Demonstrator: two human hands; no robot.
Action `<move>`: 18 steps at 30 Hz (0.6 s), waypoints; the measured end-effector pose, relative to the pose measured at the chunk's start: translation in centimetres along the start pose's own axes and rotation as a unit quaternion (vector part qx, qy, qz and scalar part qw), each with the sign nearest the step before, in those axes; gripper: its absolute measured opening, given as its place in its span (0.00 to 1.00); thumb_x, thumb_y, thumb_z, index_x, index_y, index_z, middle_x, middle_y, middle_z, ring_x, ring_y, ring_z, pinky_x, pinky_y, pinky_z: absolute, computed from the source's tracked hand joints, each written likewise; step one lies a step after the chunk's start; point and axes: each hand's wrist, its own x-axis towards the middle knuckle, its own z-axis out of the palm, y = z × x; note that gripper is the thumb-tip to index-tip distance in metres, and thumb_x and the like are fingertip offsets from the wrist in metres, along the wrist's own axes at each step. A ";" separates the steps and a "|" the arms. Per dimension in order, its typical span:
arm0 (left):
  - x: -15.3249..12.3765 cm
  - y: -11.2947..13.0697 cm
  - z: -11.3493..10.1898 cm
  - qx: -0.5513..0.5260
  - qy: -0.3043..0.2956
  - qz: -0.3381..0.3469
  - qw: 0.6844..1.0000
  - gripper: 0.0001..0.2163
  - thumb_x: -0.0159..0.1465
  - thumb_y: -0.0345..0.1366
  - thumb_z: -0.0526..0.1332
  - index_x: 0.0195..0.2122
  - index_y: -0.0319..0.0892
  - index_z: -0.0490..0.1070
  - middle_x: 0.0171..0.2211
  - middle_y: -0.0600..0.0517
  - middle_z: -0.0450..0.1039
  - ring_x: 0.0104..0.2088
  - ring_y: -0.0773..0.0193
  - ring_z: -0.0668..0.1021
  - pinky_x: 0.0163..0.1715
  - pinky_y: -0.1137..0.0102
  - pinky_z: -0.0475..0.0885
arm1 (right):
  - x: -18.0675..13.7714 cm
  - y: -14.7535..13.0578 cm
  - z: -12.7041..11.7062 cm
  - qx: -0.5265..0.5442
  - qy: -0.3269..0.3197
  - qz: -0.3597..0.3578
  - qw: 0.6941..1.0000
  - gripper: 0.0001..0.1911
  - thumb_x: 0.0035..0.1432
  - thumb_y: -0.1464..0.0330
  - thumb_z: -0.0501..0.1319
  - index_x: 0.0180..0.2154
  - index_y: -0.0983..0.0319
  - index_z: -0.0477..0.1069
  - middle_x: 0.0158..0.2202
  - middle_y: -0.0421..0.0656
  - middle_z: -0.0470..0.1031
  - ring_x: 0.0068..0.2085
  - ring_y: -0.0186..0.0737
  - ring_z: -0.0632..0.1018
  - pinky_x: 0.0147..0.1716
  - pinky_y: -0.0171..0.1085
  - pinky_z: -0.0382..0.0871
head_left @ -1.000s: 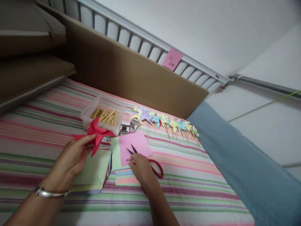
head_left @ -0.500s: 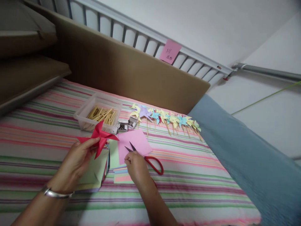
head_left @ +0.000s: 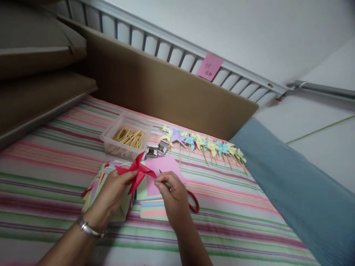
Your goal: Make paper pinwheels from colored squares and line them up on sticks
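Note:
My left hand [head_left: 115, 190] pinches a red paper pinwheel [head_left: 141, 169] at its folded centre, holding it above stacked coloured paper. Close to the pinwheel's right point is my right hand [head_left: 176, 197], thumb and fingertips pressed together. Whatever they hold, if anything, is too small to make out. Beneath that hand lie scissors with red handles [head_left: 195, 201], mostly covered. A pink paper sheet [head_left: 166, 165] is under the scissors, on top of other coloured sheets [head_left: 154, 213]. Under my left hand sits a thick pile of cut paper [head_left: 95, 184].
Behind my hands stand a clear plastic tub [head_left: 107, 142] of short wooden sticks [head_left: 130, 137] and two small boxes [head_left: 152, 151] of metal bits. Finished pinwheels on sticks [head_left: 212, 146] lie in a row at the back right. A brown board [head_left: 166, 88] borders the striped cloth [head_left: 235, 210].
My right hand has come up and nearer the pinwheel's right point, now covering most of the scissor blades. My left hand still holds the pinwheel. The whole view has shifted slightly.

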 end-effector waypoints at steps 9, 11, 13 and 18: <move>-0.8 -2.7 2.1 0.085 -0.064 0.012 0.994 0.05 0.48 0.34 0.67 0.20 0.41 0.73 0.20 0.55 0.73 0.23 0.66 0.71 0.28 0.71 0.64 | 0.0 1.0 -0.4 -0.044 -0.023 0.042 0.998 0.06 0.53 0.73 0.59 0.28 0.59 0.74 0.65 0.41 0.52 0.65 0.44 0.51 0.60 0.48 0.47; -1.1 -2.3 2.6 0.098 -0.079 0.006 0.992 0.04 0.48 0.34 0.66 0.19 0.41 0.74 0.19 0.54 0.73 0.23 0.65 0.71 0.28 0.72 0.64 | 0.0 1.2 -0.5 -0.048 -0.025 0.048 0.997 0.06 0.52 0.73 0.59 0.28 0.59 0.74 0.65 0.41 0.53 0.65 0.44 0.50 0.61 0.48 0.47; -1.4 -1.9 3.1 0.100 -0.089 0.001 0.991 0.05 0.49 0.34 0.65 0.18 0.42 0.73 0.18 0.55 0.71 0.22 0.66 0.70 0.27 0.72 0.63 | 0.1 1.4 -0.6 -0.051 -0.027 0.057 0.997 0.07 0.52 0.74 0.59 0.28 0.59 0.74 0.64 0.42 0.53 0.65 0.43 0.51 0.61 0.47 0.47; -1.6 -1.8 3.2 0.099 -0.095 -0.007 0.991 0.09 0.49 0.35 0.65 0.14 0.41 0.70 0.15 0.56 0.68 0.19 0.67 0.68 0.25 0.72 0.62 | 0.2 1.9 -0.6 -0.042 -0.029 0.069 0.996 0.07 0.52 0.74 0.59 0.29 0.59 0.75 0.64 0.43 0.55 0.65 0.44 0.52 0.60 0.47 0.48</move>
